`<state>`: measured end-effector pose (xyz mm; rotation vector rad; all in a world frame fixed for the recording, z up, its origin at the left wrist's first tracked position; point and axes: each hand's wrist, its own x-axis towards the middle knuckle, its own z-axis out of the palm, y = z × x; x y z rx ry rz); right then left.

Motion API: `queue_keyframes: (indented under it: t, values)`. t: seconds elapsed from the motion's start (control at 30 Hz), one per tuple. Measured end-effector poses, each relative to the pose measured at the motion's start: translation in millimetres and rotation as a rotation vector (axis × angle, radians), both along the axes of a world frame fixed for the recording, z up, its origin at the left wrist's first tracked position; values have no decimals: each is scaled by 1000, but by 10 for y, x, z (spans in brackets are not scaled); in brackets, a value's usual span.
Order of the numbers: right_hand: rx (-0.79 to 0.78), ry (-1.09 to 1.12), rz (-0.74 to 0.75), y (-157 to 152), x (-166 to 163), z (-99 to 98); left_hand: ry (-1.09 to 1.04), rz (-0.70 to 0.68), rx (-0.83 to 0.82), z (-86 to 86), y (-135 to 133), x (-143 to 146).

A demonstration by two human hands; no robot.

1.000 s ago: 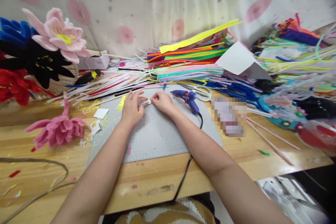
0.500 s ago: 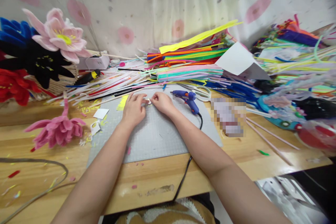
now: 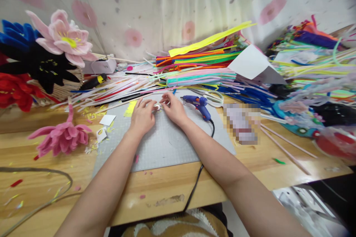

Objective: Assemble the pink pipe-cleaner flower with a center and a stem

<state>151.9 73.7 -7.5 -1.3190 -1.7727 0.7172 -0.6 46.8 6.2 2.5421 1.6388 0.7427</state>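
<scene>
A person's left hand [image 3: 142, 115] pinches a small white piece [image 3: 158, 107] in narrowed fingertips above a gray cutting mat [image 3: 164, 148]; the right hand [image 3: 175, 111] curls just beside it at 3 o'clock, whether gripping anything one cannot tell; from the piece, a blue glue gun [image 3: 202, 109] lies farther out at 3 o'clock, a yellow sheet [image 3: 129, 109] at 9, bundled craft stems [image 3: 201, 77] near 1.

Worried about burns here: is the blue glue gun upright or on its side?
On its side: the glue gun lies on the gray mat, its pistol shape showing in profile, apart from the right hand.
</scene>
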Motion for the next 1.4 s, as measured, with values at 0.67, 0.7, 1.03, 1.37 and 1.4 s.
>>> queue_keyframes:
  t: [0.67,0.7,1.03,1.37,1.4]
  values:
    - [117,-246,65,-65,-2,6,-204,64,-29,-80,50,-73]
    - [123,-244,67,-68,-2,11,-213,68,-39,-86,54,-75]
    - [119,-261,72,-68,-23,-1,-249,70,-78,-86,51,-69]
    - [105,-441,79,-96,-26,37,-260,62,-90,-73,43,-74]
    - [102,-463,83,-102,-28,50,-262,63,-93,-70,42,-74]
